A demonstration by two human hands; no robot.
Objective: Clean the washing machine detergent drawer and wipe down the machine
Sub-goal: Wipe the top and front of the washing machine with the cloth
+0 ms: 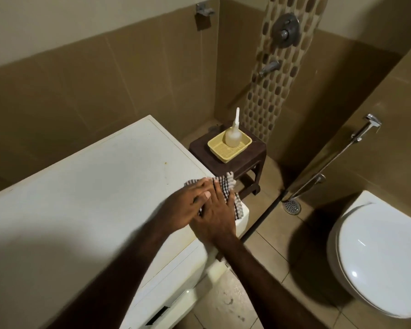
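Both hands lie flat, fingers straight, pressing the checked brown-and-white cloth (pixel 226 186) onto the far right corner of the white washing machine (pixel 86 186) top; the left hand (pixel 183 207) rests partly under the right hand (pixel 215 217). The white detergent drawer (pixel 242 218) appears to project from the front just below that corner, with the cloth's edge hanging over it. Risks: the overhanging cloth may slip off the corner if pressure eases; a wipe toward the edge may knock the open drawer; the dark brown plastic stool (pixel 247 160), bearing a yellow plastic basket (pixel 223 154) and translucent nozzle bottle (pixel 234 135), stands just beside the machine and could be bumped.
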